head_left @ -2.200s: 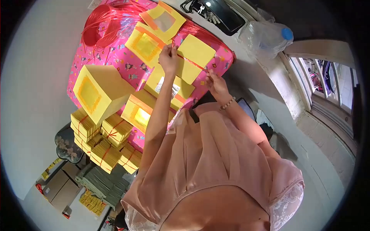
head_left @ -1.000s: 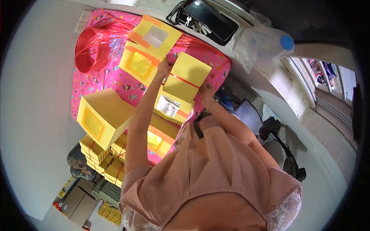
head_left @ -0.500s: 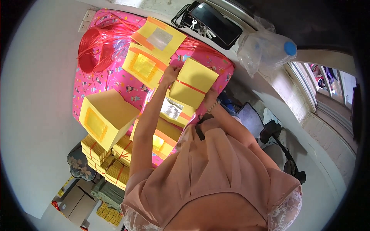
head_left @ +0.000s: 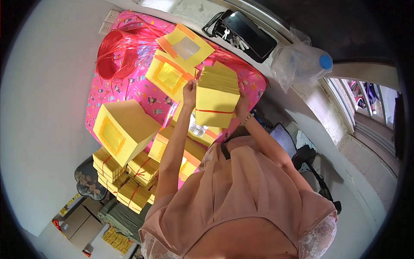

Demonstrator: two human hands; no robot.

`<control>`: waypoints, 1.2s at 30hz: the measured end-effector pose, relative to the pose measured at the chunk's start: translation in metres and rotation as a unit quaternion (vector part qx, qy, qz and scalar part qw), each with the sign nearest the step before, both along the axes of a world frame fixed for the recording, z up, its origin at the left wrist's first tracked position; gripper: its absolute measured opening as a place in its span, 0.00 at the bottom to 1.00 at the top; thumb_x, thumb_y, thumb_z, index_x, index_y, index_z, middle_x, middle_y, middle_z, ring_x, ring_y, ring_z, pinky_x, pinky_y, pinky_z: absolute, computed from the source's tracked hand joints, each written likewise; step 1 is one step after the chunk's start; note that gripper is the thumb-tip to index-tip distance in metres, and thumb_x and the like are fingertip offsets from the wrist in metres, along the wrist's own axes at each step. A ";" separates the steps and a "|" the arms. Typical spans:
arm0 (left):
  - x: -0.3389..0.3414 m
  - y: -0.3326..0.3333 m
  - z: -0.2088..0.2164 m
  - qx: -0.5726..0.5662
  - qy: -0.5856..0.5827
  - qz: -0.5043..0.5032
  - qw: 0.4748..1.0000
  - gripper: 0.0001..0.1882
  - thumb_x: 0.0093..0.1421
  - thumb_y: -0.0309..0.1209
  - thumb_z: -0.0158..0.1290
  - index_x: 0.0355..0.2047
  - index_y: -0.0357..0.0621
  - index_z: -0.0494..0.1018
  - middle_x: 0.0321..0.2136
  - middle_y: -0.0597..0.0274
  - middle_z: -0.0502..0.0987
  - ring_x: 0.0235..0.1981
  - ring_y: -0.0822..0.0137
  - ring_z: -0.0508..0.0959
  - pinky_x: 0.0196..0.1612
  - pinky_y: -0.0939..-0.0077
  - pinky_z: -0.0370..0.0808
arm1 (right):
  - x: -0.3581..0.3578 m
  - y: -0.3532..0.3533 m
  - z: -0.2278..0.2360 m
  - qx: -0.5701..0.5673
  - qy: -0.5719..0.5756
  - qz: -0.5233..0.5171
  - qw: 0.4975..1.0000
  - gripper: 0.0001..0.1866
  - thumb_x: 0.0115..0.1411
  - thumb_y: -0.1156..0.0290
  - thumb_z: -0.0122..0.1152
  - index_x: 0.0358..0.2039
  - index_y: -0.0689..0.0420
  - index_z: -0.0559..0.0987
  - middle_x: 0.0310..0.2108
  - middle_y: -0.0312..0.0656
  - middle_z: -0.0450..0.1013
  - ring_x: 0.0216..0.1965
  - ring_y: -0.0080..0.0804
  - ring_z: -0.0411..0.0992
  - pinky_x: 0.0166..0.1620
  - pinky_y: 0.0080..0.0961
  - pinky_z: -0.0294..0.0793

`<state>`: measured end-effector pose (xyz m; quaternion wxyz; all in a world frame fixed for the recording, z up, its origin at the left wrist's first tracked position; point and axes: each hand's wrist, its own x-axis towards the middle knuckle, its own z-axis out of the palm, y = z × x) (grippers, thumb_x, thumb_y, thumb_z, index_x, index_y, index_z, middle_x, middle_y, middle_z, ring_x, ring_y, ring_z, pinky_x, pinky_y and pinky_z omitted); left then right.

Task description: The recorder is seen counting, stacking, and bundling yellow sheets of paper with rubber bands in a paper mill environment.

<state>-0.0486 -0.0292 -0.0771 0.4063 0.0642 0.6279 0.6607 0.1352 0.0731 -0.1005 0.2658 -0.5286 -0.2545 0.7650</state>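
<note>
Between both hands I hold a thick stack of yellow paper, with a red tie running across its lower part. My left hand closes on the stack's left side. At its right side is my right hand, its fingers partly hidden behind the paper. The stack's layered sheet edges face up at the far end. Beneath and beside it lie more yellow papers: one with a gold patch and one with a silver patch, both bearing orange bands.
A pink patterned table cover carries a coil of red ties and a large yellow stack. Tied bundles are piled at lower left. On the ledge sit a phone, keys and a bagged plastic bottle.
The stack has tilted in my hands, so its layered edges now show at the far end. The red tie now lies lower and nearly level across it.
</note>
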 end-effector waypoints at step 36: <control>0.104 -0.016 0.066 0.066 0.186 0.284 0.938 0.07 0.69 0.28 0.43 0.36 0.39 0.70 0.26 0.76 0.69 0.25 0.85 0.62 0.27 0.88 0.59 | -0.039 0.093 0.120 0.408 0.088 0.451 0.789 0.09 0.63 0.71 0.56 0.34 0.64 0.79 0.32 0.35 0.76 0.36 0.18 0.71 0.42 0.17 0.68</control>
